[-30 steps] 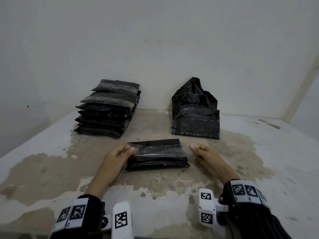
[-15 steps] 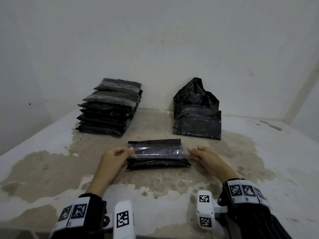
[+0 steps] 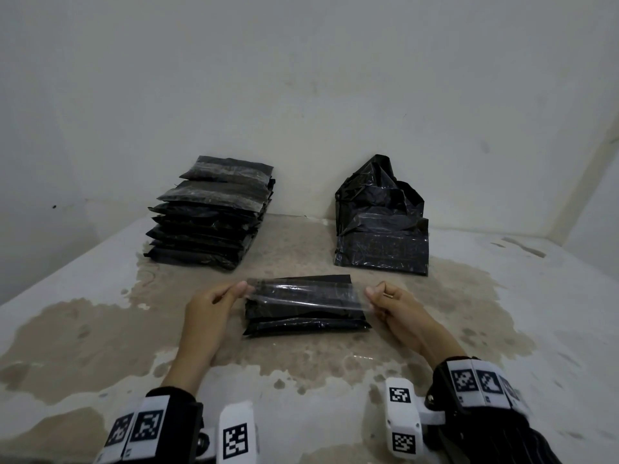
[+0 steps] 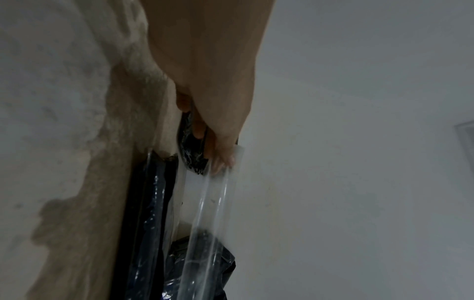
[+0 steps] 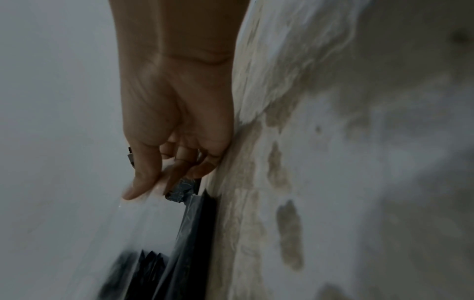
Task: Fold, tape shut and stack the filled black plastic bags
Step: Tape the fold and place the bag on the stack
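Note:
A folded black bag lies on the table in front of me. A strip of clear tape is stretched across it from side to side. My left hand pinches the strip's left end, and the tape runs away from its fingertips in the left wrist view. My right hand pinches the right end, thumb and fingers closed on the tape above the bag. Whether the strip touches the bag I cannot tell.
A stack of several taped black bags stands at the back left. A pile of loose black bags leans against the wall at the back right. The stained table meets white walls behind and on the right.
Both hands hold the tape ends as before. The strip has shifted slightly over the bag and my right hand has moved a little outward.

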